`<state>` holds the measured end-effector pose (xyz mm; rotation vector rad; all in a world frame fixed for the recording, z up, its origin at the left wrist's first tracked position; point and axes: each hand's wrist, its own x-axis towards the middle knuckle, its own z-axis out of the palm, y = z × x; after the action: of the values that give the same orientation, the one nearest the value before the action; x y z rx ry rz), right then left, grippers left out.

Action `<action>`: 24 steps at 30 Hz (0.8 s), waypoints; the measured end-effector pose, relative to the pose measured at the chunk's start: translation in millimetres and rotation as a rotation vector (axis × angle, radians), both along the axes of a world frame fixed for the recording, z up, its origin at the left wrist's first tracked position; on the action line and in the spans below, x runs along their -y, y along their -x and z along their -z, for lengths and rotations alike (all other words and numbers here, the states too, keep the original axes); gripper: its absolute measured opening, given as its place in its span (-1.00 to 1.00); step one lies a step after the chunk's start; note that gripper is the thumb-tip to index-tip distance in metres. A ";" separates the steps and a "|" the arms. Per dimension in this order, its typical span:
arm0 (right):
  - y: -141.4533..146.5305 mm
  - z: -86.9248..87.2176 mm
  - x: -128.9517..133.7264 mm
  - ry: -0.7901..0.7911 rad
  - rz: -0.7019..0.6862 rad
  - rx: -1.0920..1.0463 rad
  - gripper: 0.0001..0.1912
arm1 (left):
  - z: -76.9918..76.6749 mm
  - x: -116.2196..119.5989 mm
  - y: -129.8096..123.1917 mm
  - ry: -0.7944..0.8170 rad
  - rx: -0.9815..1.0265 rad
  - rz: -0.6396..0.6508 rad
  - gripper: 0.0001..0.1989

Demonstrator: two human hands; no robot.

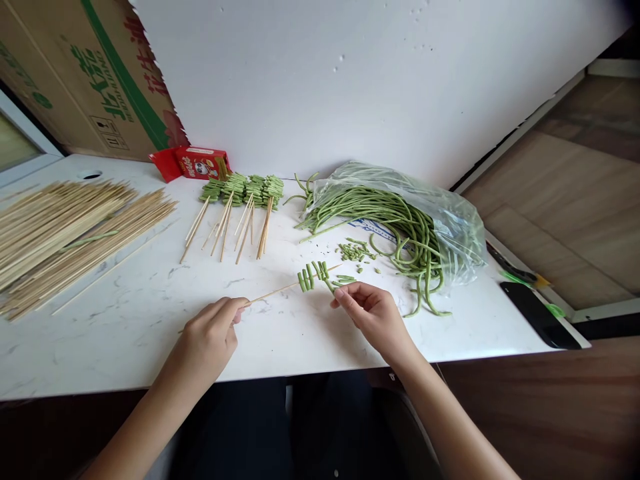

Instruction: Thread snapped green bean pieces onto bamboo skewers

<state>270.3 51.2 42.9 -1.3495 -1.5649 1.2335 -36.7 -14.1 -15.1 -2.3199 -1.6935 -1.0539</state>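
Note:
My left hand (pixel 213 330) is closed around the blunt end of a thin wooden skewer (pixel 273 292), which slants up to the right over the table. Several short cut pieces of green bean (pixel 306 280) are threaded crosswise near its pointed tip. My right hand (pixel 373 313) pinches a green bean piece (pixel 329 285) at its lower end, right beside the threaded ones; whether the skewer passes through it I cannot tell. A few loose cut pieces (pixel 345 279) lie just behind my right fingertips.
Finished bean skewers (pixel 250 190) lie in stacks at the back, near a red box (pixel 203 163). Bare skewers (pixel 75 233) cover the left side. Long beans (pixel 380 213) spill from a plastic bag (pixel 460 233), with bean ends (pixel 355 251) before it. A black phone-like slab (pixel 537 317) lies right.

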 end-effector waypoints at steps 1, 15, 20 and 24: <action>2.1 0.5 0.5 0.043 0.024 -0.051 -0.56 | -0.8 0.5 -0.7 -0.001 -0.004 0.007 -0.49; 18.2 9.6 7.7 0.144 0.170 -0.192 -0.52 | -16.1 3.3 -11.0 -0.092 -0.102 0.059 -0.55; 23.1 10.2 11.1 0.074 0.235 -0.158 -0.55 | -17.3 3.3 -12.8 -0.123 -0.122 0.069 -0.58; 25.0 12.3 12.7 0.050 0.231 -0.136 -0.53 | -16.6 3.8 -12.9 -0.135 -0.133 0.078 -0.59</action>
<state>245.3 38.4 30.6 -1.4033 -1.2542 1.2002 -23.9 -17.9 1.5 -2.3306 -1.4500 -0.9691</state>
